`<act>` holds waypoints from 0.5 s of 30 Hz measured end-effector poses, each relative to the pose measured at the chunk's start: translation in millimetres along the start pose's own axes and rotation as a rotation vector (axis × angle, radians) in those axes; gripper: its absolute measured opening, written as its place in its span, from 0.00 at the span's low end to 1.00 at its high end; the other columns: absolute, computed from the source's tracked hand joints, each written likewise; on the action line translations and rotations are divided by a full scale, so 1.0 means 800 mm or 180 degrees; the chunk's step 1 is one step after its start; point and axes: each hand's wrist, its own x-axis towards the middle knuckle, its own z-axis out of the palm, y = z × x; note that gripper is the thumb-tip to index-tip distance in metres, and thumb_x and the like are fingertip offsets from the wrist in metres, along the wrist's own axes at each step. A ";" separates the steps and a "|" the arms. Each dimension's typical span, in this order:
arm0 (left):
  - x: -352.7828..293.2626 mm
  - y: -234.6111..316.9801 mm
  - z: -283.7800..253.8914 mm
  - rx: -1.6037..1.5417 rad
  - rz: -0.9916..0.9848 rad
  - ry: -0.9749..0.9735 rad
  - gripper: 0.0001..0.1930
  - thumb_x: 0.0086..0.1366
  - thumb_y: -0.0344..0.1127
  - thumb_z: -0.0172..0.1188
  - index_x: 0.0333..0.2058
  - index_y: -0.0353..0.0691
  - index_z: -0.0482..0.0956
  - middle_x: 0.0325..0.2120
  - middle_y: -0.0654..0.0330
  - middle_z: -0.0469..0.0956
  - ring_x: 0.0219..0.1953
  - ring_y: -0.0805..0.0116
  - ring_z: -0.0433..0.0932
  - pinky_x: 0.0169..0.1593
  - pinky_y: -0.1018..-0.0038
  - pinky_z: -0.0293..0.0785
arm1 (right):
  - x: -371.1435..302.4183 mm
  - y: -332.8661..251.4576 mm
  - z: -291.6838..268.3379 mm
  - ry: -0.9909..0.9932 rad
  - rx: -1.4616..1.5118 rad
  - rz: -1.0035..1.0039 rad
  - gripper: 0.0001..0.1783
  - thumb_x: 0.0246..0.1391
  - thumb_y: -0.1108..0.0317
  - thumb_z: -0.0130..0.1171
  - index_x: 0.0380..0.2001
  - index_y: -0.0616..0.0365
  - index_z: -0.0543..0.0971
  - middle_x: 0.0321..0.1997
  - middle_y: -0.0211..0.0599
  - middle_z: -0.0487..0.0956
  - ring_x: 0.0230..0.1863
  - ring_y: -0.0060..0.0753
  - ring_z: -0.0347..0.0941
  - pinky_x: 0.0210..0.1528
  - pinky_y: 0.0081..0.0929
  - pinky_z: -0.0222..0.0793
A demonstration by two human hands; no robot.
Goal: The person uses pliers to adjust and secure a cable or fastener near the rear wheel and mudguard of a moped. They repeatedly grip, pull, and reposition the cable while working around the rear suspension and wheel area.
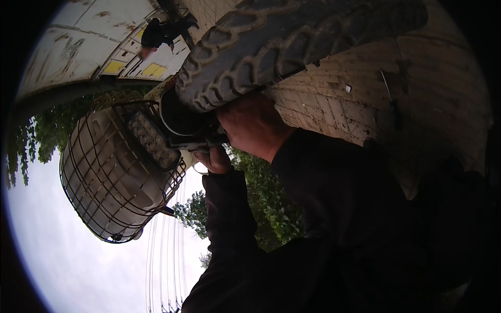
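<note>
The knobbly front tyre (292, 47) of what looks like a motorbike runs across the top, its tread dusty. Pressed up against the tyre's lower side, my right hand (255, 125) is curled, with its fingertips hidden at dark metal parts. My left hand (215, 159) is closed around something at the underside of a dark bracket (195, 142), just below and left of my right hand. What either hand holds is too dark to make out. Beside the bracket sits a rectangular LED lamp (152, 140), next to a large headlamp behind a wire cage (120, 172).
Brick paving (334, 99) covers the right, with a thin rod (386, 86) and a small pale scrap (348, 89) on it. At the upper left a person in dark clothes (162, 32) is near a whitish panel wall (78, 47). Leafy bushes (271, 203) show behind my arms.
</note>
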 end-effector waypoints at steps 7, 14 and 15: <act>0.005 -0.005 0.000 -0.0262 -0.0219 0.0231 0.24 0.72 0.24 0.59 0.65 0.31 0.69 0.63 0.51 0.73 0.61 0.62 0.73 0.66 0.64 0.69 | 0.000 0.005 0.008 0.0138 0.0336 -0.0021 0.10 0.52 0.73 0.60 0.39 0.59 0.82 0.41 0.47 0.84 0.47 0.50 0.80 0.51 0.47 0.74; 0.001 0.006 0.013 -0.0130 -0.0252 0.0274 0.23 0.74 0.25 0.54 0.66 0.31 0.67 0.64 0.51 0.72 0.63 0.59 0.71 0.68 0.61 0.66 | -0.004 -0.001 0.005 -0.0077 0.0305 0.0071 0.11 0.51 0.73 0.60 0.39 0.59 0.83 0.40 0.47 0.83 0.47 0.52 0.80 0.51 0.48 0.74; 0.002 0.009 0.018 -0.0263 -0.0269 0.0336 0.23 0.74 0.24 0.53 0.66 0.31 0.67 0.64 0.51 0.72 0.63 0.59 0.71 0.68 0.60 0.66 | -0.004 -0.002 0.005 -0.0176 0.0312 0.0115 0.10 0.51 0.73 0.60 0.38 0.59 0.83 0.40 0.47 0.83 0.47 0.52 0.80 0.51 0.49 0.74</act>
